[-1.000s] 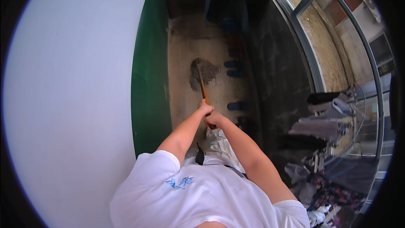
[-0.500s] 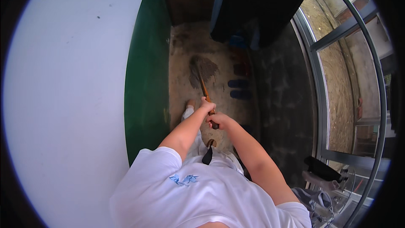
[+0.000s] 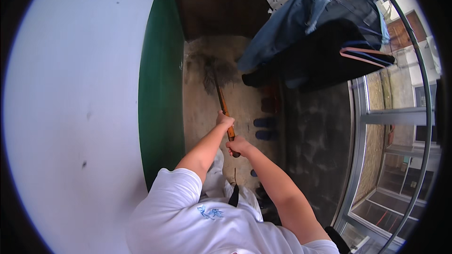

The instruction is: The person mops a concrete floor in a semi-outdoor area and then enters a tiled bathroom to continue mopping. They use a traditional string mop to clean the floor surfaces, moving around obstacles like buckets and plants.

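Observation:
Both of my hands are closed round the wooden handle of a mop (image 3: 220, 95). Farther down the shaft is my left hand (image 3: 225, 120), its fingers wrapped about the wood. My right hand (image 3: 238, 146) grips close to the dark top end of the handle, nearer my body. The handle slants away from me to a dark grey mop head (image 3: 215, 76), whose strands lie spread on the bare floor (image 3: 200, 99). A darker smear, perhaps wet, shows round the strands, and their edges are blurred.
A white wall with a green lower band (image 3: 162, 89) runs along my left. Jeans (image 3: 287, 28) and dark clothes (image 3: 325, 56) hang at the far right. Below them, blue slippers (image 3: 265, 134) lie along the dark right wall (image 3: 318, 127). Metal-framed windows (image 3: 360, 160) stand farther right.
The mop head has slid farther away from me across the floor, and both hands have kept their grip. My view has shifted, so more of the hanging clothes shows.

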Action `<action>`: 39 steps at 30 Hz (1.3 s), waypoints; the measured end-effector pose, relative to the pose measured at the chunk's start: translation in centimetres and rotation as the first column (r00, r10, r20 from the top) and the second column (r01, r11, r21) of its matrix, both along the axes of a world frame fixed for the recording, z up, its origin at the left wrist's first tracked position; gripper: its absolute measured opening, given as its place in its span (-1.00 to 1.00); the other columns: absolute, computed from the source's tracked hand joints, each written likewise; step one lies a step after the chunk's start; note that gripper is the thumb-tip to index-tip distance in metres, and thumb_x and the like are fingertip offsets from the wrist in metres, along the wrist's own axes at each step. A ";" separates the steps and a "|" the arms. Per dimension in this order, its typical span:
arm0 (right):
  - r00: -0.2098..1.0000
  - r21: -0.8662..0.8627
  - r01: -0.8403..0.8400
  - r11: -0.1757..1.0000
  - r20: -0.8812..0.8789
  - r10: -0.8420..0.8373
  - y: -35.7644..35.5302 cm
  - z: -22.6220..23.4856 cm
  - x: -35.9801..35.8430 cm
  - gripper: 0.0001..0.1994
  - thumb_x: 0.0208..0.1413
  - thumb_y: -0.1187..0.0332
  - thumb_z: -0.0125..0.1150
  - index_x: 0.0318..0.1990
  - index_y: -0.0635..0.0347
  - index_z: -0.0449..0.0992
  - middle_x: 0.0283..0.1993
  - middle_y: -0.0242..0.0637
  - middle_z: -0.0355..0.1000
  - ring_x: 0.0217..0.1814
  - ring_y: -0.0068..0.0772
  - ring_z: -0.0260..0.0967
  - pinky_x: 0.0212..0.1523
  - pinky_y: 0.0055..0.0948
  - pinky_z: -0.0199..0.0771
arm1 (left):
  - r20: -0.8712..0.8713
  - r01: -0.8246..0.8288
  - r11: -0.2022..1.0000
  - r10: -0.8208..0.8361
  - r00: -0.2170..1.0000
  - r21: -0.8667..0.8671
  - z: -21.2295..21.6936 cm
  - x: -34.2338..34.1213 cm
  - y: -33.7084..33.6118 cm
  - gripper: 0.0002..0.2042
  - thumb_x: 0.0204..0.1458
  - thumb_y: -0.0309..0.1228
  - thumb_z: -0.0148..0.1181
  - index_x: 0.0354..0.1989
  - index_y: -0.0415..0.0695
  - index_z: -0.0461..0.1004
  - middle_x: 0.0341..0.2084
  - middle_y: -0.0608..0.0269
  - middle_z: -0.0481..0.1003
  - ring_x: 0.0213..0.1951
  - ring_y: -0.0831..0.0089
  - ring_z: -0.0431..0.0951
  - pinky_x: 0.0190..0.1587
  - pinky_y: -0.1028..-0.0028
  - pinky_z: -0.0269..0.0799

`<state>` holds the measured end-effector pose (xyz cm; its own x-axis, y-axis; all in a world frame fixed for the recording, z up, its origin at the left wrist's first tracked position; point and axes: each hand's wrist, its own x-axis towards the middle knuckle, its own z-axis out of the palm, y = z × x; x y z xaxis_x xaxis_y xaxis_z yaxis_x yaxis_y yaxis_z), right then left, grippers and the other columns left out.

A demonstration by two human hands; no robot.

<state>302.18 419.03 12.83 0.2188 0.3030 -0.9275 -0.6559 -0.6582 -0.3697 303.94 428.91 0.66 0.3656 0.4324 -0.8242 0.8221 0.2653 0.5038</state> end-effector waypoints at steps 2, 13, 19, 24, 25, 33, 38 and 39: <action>0.939 -0.085 -0.283 0.955 0.181 0.294 2.8 -1.1 3.1 -0.89 -0.13 0.50 0.08 -0.50 0.42 0.34 -0.58 -0.14 0.40 -0.62 -0.27 0.40 -0.56 -0.34 0.44 | 0.071 -0.090 0.995 0.093 0.993 -0.048 -1.6 2.8 2.7 -0.47 -0.26 -0.64 0.16 -0.05 -0.17 0.12 -0.47 0.09 0.41 -0.67 0.36 0.42 -0.65 0.41 0.39; 0.460 -0.718 -0.398 0.571 0.382 0.802 4.3 -5.0 1.1 -0.67 0.04 0.38 0.00 -0.10 0.46 0.22 -0.24 -0.01 0.37 -0.29 -0.25 0.49 -0.40 -0.47 0.53 | -0.189 0.376 0.891 -0.336 0.923 0.254 -5.9 6.6 5.2 -0.38 -0.30 -0.37 0.23 0.01 -0.23 0.13 -0.22 -0.06 0.43 -0.26 0.19 0.53 -0.28 0.34 0.51; 0.363 -0.749 -0.438 0.498 0.359 0.860 -4.2 -3.5 -8.0 -0.72 0.03 0.42 -0.01 -0.14 0.44 0.24 -0.26 -0.01 0.38 -0.34 -0.27 0.50 -0.44 -0.47 0.54 | -0.318 0.487 0.849 -0.412 0.854 0.207 -4.3 -1.3 -1.7 -0.37 -0.27 -0.38 0.19 0.05 -0.20 0.10 -0.19 -0.06 0.44 -0.12 0.11 0.46 -0.09 0.34 0.42; 0.401 -0.699 -0.472 0.538 0.373 0.837 -13.0 0.1 -16.4 -0.75 0.04 0.44 -0.03 -0.15 0.42 0.25 -0.29 -0.06 0.40 -0.36 -0.24 0.50 -0.45 -0.46 0.54 | -0.267 0.342 0.940 -0.332 0.905 -0.009 -4.3 -11.7 -10.0 -0.42 -0.25 -0.44 0.15 0.02 -0.25 0.11 -0.27 -0.02 0.45 -0.30 0.24 0.53 -0.38 0.37 0.51; 0.396 -0.690 -0.466 0.554 0.397 0.828 -14.8 0.4 -17.7 -0.69 -0.02 0.38 0.08 -0.16 0.40 0.25 -0.29 -0.08 0.40 -0.33 -0.21 0.49 -0.42 -0.44 0.53 | -0.250 0.317 0.948 -0.312 0.916 -0.024 -4.3 -13.2 -11.5 -0.43 -0.25 -0.45 0.15 0.01 -0.26 0.11 -0.28 -0.01 0.45 -0.34 0.27 0.53 -0.43 0.37 0.51; 0.471 -0.541 -0.621 0.567 0.321 0.822 -26.8 3.7 -26.7 -0.63 -0.21 0.34 0.20 -0.18 0.26 0.37 -0.23 -0.20 0.47 -0.21 -0.21 0.47 -0.26 -0.28 0.47 | -0.285 0.102 0.979 -0.150 0.947 -0.174 -5.7 -27.5 -23.4 -0.51 -0.25 -0.46 0.19 -0.08 -0.17 0.18 -0.34 0.08 0.42 -0.46 0.33 0.49 -0.53 0.31 0.49; 0.605 -0.486 -0.628 0.609 0.188 0.774 -29.7 1.5 -28.4 -0.65 -0.24 0.37 0.20 -0.18 0.14 0.50 -0.23 -0.22 0.49 -0.20 -0.27 0.47 -0.25 -0.36 0.48 | -0.257 0.059 0.889 -0.194 0.947 -0.454 -7.3 -33.3 -28.8 -0.77 -0.17 -0.45 0.16 -0.32 -0.15 0.30 -0.47 0.19 0.40 -0.47 0.36 0.45 -0.41 0.27 0.49; 0.666 -0.508 -0.554 0.660 0.205 0.717 -30.5 0.5 -29.5 -0.69 -0.24 0.36 0.20 -0.22 0.14 0.51 -0.24 -0.21 0.49 -0.19 -0.28 0.47 -0.27 -0.35 0.49 | -0.251 -0.004 0.833 -0.161 0.955 -0.553 -7.5 -33.3 -29.1 -0.81 -0.17 -0.46 0.13 -0.36 -0.13 0.30 -0.50 0.22 0.38 -0.47 0.37 0.44 -0.41 0.29 0.49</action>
